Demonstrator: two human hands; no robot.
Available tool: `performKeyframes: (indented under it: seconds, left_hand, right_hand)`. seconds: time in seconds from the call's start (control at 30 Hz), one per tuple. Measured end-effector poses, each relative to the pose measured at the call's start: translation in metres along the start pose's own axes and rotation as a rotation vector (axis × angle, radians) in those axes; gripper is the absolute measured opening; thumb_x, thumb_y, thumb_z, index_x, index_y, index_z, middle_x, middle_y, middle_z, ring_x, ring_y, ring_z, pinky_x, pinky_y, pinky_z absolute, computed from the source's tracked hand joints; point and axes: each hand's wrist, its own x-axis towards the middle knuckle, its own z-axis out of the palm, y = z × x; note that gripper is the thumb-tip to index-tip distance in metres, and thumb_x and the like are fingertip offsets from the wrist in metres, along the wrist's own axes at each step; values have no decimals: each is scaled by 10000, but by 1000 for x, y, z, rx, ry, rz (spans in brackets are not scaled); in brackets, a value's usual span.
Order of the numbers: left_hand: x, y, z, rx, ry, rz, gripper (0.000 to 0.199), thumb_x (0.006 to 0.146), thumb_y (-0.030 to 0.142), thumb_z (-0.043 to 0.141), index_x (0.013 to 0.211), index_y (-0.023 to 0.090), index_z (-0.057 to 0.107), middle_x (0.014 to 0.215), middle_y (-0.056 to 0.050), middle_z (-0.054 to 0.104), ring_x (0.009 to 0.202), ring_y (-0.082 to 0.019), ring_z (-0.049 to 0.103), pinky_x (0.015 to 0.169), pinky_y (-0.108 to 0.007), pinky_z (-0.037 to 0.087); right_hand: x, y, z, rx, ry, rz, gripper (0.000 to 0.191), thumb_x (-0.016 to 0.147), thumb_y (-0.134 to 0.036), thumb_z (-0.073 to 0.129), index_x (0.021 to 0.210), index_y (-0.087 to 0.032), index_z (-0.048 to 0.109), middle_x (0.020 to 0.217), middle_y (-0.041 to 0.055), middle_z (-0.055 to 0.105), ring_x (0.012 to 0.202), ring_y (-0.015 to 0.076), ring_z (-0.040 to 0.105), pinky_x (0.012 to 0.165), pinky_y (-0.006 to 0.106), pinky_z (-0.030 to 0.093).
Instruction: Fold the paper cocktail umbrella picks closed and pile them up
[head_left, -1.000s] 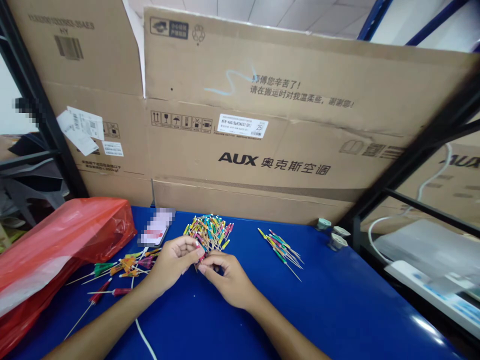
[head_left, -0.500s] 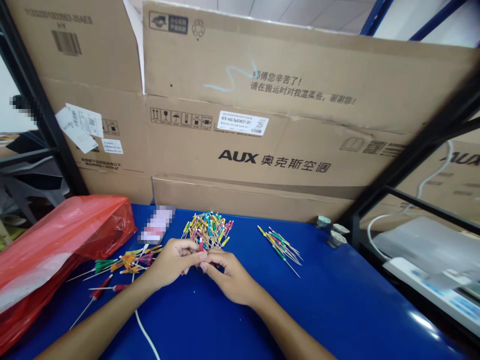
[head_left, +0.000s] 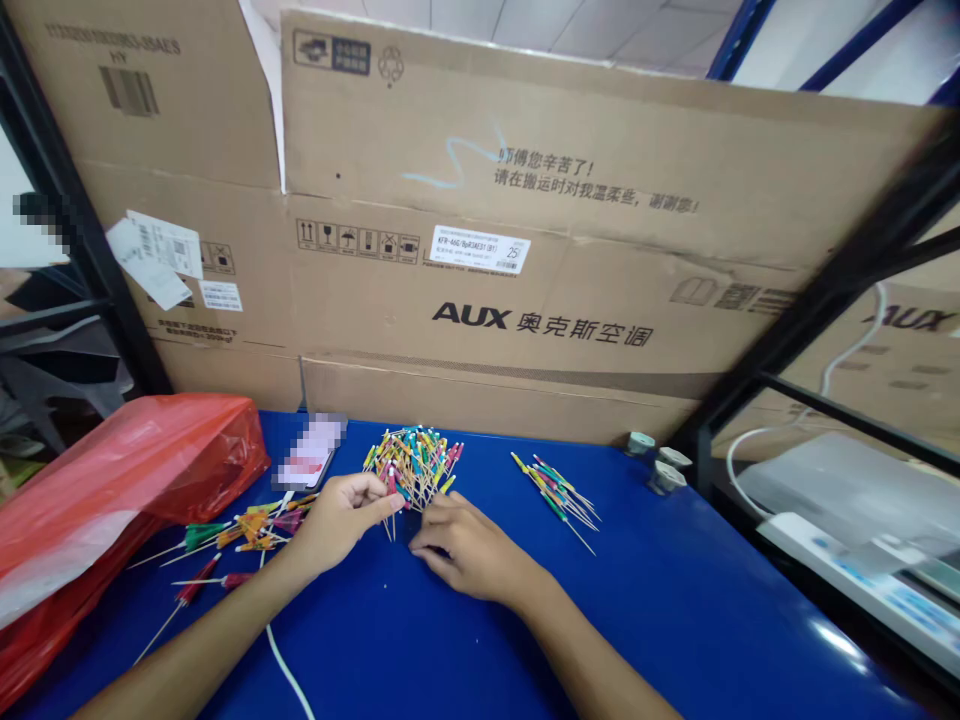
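A tangled heap of thin wooden picks with coloured tips (head_left: 414, 466) stands at the middle of the blue table (head_left: 675, 600). My left hand (head_left: 343, 520) is at the heap's near left edge, its fingertips pinching what looks like a few picks whose points stick downward. My right hand (head_left: 469, 555) lies on the tabletop to the right of the heap, fingers loosely curled, holding nothing visible. A smaller loose bundle of coloured picks (head_left: 555, 503) lies further right. Picks with larger coloured paper ends (head_left: 247, 532) are scattered left of my left forearm.
A red plastic bag (head_left: 112, 500) lies at the table's left side, and a phone with a blurred screen (head_left: 309, 455) lies next to it. A white cable (head_left: 281, 665) runs under my left forearm. Small metal cups (head_left: 666, 470) stand at the back right, beyond which the table edge drops away.
My hands, fingertips together earlier, have parted. My right hand has moved right and down onto the tabletop, and my left hand has stayed near the heap. The view has shifted slightly.
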Motion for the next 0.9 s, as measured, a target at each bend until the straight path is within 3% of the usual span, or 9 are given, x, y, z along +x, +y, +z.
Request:
performKeyframes:
  seconds: [0.2, 0.33, 0.5, 0.9]
  left_hand:
    - [0, -4, 0, -5, -21, -20, 355, 784, 485, 717, 701, 172, 570, 487, 82, 442, 419, -78, 399, 434, -187, 280]
    - [-1, -4, 3, 1, -92, -35, 326, 793, 474, 710, 749, 174, 590, 522, 60, 537, 430, -97, 496, 432, -186, 317]
    - [-9, 1, 11, 44, -229, -40, 304, 801, 451, 703, 809, 151, 655, 787, -40, 732, 454, -89, 536, 446, -199, 368]
    - [-15, 8, 13, 152, -225, -30, 318, 796, 456, 712, 798, 140, 736, 637, -14, 683, 464, -84, 451, 448, -198, 290]
  right_hand:
    - [6, -2, 7, -124, 28, 25, 168, 937, -167, 480, 893, -164, 642, 856, 77, 635, 839, 201, 528, 829, 332, 408]
    - [4, -1, -2, 71, 194, 113, 148, 968, -222, 487, 945, -189, 630, 802, 39, 595, 786, 178, 516, 774, 302, 416]
    - [2, -5, -7, 331, 397, 252, 166, 978, -304, 524, 935, -195, 641, 774, 13, 564, 720, 147, 499, 703, 267, 414]
    - [-1, -7, -13, 500, 390, 183, 169, 950, -315, 577, 950, -195, 694, 780, 19, 587, 740, 153, 532, 727, 293, 433]
